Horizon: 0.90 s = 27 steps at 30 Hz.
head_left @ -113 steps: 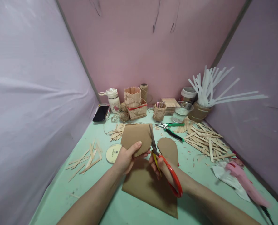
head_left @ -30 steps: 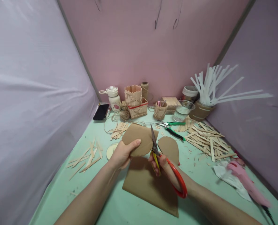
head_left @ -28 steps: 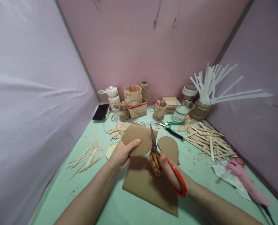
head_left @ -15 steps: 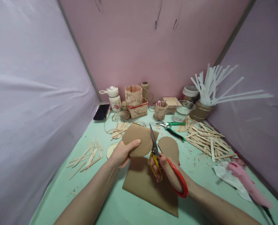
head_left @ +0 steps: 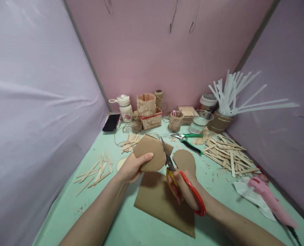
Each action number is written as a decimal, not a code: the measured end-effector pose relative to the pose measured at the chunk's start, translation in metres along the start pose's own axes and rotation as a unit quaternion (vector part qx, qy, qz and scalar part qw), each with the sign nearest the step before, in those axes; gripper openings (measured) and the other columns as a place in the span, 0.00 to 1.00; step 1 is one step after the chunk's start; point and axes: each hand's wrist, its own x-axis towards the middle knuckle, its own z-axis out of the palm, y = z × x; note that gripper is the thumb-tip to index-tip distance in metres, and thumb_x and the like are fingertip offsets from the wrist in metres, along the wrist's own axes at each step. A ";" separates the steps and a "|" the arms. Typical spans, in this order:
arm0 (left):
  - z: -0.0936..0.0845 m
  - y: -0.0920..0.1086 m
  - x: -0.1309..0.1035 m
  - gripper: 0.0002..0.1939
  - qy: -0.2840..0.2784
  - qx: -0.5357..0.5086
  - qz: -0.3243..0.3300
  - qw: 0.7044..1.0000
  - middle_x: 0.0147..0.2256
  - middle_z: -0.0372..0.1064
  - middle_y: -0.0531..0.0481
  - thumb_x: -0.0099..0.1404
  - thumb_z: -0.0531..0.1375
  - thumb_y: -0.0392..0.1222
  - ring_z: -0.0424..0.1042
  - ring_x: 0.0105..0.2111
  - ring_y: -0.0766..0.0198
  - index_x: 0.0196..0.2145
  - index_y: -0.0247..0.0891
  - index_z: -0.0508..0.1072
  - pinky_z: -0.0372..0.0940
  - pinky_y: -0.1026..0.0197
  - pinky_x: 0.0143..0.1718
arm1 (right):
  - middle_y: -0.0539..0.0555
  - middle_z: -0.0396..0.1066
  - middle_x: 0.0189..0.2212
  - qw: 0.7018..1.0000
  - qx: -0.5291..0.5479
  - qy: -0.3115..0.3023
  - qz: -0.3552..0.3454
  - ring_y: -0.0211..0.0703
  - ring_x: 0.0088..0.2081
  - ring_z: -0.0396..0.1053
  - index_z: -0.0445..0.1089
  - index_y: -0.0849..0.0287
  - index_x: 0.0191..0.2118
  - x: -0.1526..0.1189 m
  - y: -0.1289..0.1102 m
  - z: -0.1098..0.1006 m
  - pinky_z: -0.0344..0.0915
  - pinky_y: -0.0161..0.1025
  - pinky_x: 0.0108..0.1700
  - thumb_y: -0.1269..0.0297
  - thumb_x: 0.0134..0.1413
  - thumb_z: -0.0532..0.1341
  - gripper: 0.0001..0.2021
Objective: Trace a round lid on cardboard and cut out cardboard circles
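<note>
My left hand pinches a piece of brown cardboard by its lower left edge, thumb on top. In my right hand is a pair of scissors with one red and one yellow handle loop. The dark blades lie across the right edge of the cardboard, pointing up and slightly left. Beneath my hands a larger cardboard sheet lies flat on the table. A rounded cardboard piece rests just right of the scissors, partly covered by my right hand.
Wooden sticks lie in a big pile on the right and scattered on the left. Green-handled pruning shears sit ahead. A pink glue gun is at right. Stick baskets, a bottle and a water bowl line the back.
The scissors' blades have tilted further left over the cardboard's right edge. My right hand has shifted slightly down and right. My left hand and the cardboard stay nearly in place.
</note>
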 end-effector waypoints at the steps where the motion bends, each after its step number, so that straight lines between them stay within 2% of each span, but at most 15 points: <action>1: 0.000 0.000 0.000 0.29 0.003 0.000 0.000 1.000 0.39 0.76 0.43 0.49 0.72 0.43 0.74 0.34 0.58 0.49 0.36 0.72 0.69 0.61 0.32 | 0.46 0.58 0.11 1.000 0.003 -0.001 0.006 0.38 0.14 0.58 0.58 0.55 0.24 0.000 0.001 0.000 0.55 0.35 0.19 0.28 0.53 0.36 0.34; 4: -0.001 0.001 0.001 0.29 0.007 0.001 0.000 1.000 0.40 0.76 0.43 0.49 0.72 0.43 0.74 0.35 0.58 0.49 0.36 0.72 0.69 0.61 0.34 | 0.46 0.57 0.10 1.000 0.014 -0.005 0.021 0.37 0.12 0.56 0.57 0.55 0.23 0.000 0.003 -0.001 0.52 0.35 0.17 0.27 0.53 0.37 0.34; 10: -0.003 0.004 0.001 0.23 0.008 0.005 -0.004 1.000 0.39 0.76 0.44 0.48 0.72 0.43 0.74 0.35 0.58 0.42 0.35 0.74 0.69 0.60 0.35 | 0.46 0.54 0.08 1.000 -0.008 0.006 0.029 0.35 0.11 0.52 0.56 0.54 0.19 -0.001 -0.006 -0.004 0.49 0.35 0.16 0.27 0.53 0.38 0.34; 16: -0.009 0.005 0.004 0.26 0.014 0.034 0.002 0.999 0.42 0.76 0.42 0.49 0.72 0.45 0.75 0.37 0.57 0.45 0.36 0.72 0.69 0.61 0.34 | 0.45 0.51 0.07 0.999 -0.003 0.018 0.041 0.33 0.10 0.50 0.53 0.54 0.16 0.001 -0.007 -0.001 0.46 0.33 0.13 0.28 0.53 0.40 0.34; 20: -0.020 0.023 0.001 0.33 -0.067 0.160 -0.038 0.984 0.46 0.74 0.36 0.53 0.67 0.57 0.75 0.43 0.50 0.51 0.34 0.69 0.69 0.56 0.39 | 0.45 0.52 0.07 0.996 0.072 0.051 0.022 0.33 0.10 0.50 0.55 0.55 0.19 0.006 -0.001 -0.004 0.47 0.33 0.13 0.28 0.53 0.43 0.33; 21: -0.025 0.030 -0.001 0.36 -0.081 0.208 -0.028 0.974 0.48 0.73 0.36 0.53 0.65 0.58 0.74 0.45 0.49 0.53 0.34 0.67 0.68 0.54 0.43 | 0.44 0.51 0.08 0.993 0.092 0.066 0.014 0.33 0.10 0.50 0.56 0.55 0.20 0.007 0.000 -0.006 0.48 0.33 0.13 0.28 0.53 0.43 0.33; 23: -0.033 0.042 -0.007 0.38 -0.036 0.336 0.024 0.941 0.52 0.70 0.36 0.54 0.65 0.58 0.70 0.51 0.48 0.58 0.38 0.63 0.64 0.50 0.50 | 0.43 0.50 0.09 0.988 0.127 0.092 -0.001 0.33 0.11 0.49 0.56 0.55 0.22 0.011 0.002 -0.011 0.50 0.32 0.13 0.28 0.53 0.43 0.32; 25: -0.042 0.048 -0.012 0.39 0.031 0.498 0.066 0.864 0.56 0.66 0.38 0.52 0.65 0.56 0.65 0.56 0.46 0.58 0.40 0.63 0.60 0.48 0.53 | 0.42 0.49 0.11 0.983 0.152 0.101 -0.013 0.32 0.11 0.48 0.56 0.55 0.24 0.013 0.003 -0.017 0.50 0.32 0.13 0.28 0.53 0.44 0.31; 27: -0.048 0.046 -0.016 0.38 0.064 0.635 0.063 0.768 0.58 0.63 0.37 0.51 0.65 0.56 0.61 0.57 0.43 0.57 0.40 0.64 0.58 0.47 0.54 | 0.42 0.50 0.12 0.981 0.164 0.098 -0.022 0.32 0.11 0.48 0.56 0.55 0.24 0.015 0.004 -0.020 0.50 0.32 0.12 0.28 0.53 0.45 0.31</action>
